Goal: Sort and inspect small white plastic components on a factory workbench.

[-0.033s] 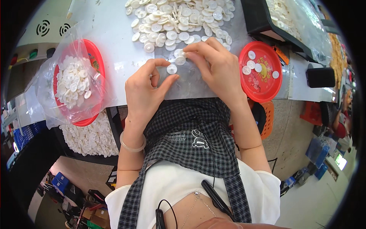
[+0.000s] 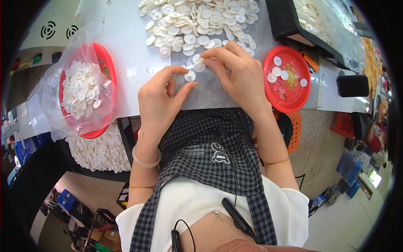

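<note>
Red plastic shows through the clear bag (image 2: 77, 94) far to the left of the pile of white discs (image 2: 201, 23): a red basin (image 2: 103, 63) wrapped in that bag and heaped with more white discs. Nearer the pile, just below it on the grey table (image 2: 121, 29), my left hand (image 2: 161, 98) pinches a single white disc (image 2: 190, 76) between thumb and forefinger, fingers closed on its edge. Right beside it, my right hand (image 2: 237, 75) rests at the pile's lower edge, fingertips pressed together on another disc (image 2: 200, 66). To the right of the pile sits a red plate (image 2: 287, 94) with a few discs lying on it.
</note>
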`<control>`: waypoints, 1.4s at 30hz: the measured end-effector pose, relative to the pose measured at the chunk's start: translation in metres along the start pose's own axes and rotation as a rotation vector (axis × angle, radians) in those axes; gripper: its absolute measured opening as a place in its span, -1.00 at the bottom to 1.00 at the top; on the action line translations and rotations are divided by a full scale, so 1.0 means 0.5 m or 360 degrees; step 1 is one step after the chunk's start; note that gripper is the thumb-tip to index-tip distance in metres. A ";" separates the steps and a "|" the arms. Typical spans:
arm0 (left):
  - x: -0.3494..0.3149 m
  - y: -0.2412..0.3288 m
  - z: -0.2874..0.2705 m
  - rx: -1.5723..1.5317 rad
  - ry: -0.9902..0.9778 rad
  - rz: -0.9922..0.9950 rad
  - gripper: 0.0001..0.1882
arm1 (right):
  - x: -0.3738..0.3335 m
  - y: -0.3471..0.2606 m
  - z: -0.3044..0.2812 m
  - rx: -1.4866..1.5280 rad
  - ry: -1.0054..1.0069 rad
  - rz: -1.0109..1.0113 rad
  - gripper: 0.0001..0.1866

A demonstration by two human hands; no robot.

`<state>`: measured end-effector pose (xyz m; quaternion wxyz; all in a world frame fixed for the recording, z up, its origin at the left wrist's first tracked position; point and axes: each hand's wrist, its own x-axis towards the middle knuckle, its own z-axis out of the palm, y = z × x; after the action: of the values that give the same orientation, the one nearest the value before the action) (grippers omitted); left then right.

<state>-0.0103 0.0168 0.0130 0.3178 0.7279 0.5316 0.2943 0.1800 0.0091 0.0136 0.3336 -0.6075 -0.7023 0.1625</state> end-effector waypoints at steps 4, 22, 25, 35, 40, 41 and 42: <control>0.002 -0.003 0.001 -0.0005 0.0027 0.0067 -0.80 | 0.006 -0.001 0.006 -0.0088 0.0017 -0.0056 -0.91; -0.006 -0.019 -0.021 -0.3319 -0.1025 -0.0910 -0.76 | -0.008 -0.023 -0.001 0.1376 -0.0026 0.0445 -0.86; -0.007 -0.020 -0.015 -0.3394 -0.1034 -0.0944 -0.76 | -0.015 -0.030 -0.008 0.2130 -0.0371 0.0885 -0.79; -0.012 -0.019 -0.015 -0.3263 -0.0957 -0.0985 -0.71 | -0.026 -0.030 0.009 0.2988 -0.0772 0.1252 -0.75; -0.012 -0.017 -0.014 -0.3277 -0.0977 -0.0963 -0.71 | -0.039 -0.013 0.022 0.3152 -0.0840 0.1204 -0.75; -0.012 -0.017 -0.014 -0.3196 -0.0911 -0.0845 -0.73 | -0.042 -0.008 0.025 0.3287 -0.0896 0.1171 -0.71; -0.011 -0.016 -0.013 -0.3113 -0.0845 -0.0728 -0.75 | -0.041 -0.004 0.027 0.3282 -0.0886 0.1172 -0.71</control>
<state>-0.0216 0.0144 0.0104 0.9246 0.0754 0.0989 0.3599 0.1702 -0.0089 -0.0004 0.4396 -0.1549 -0.0610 0.8827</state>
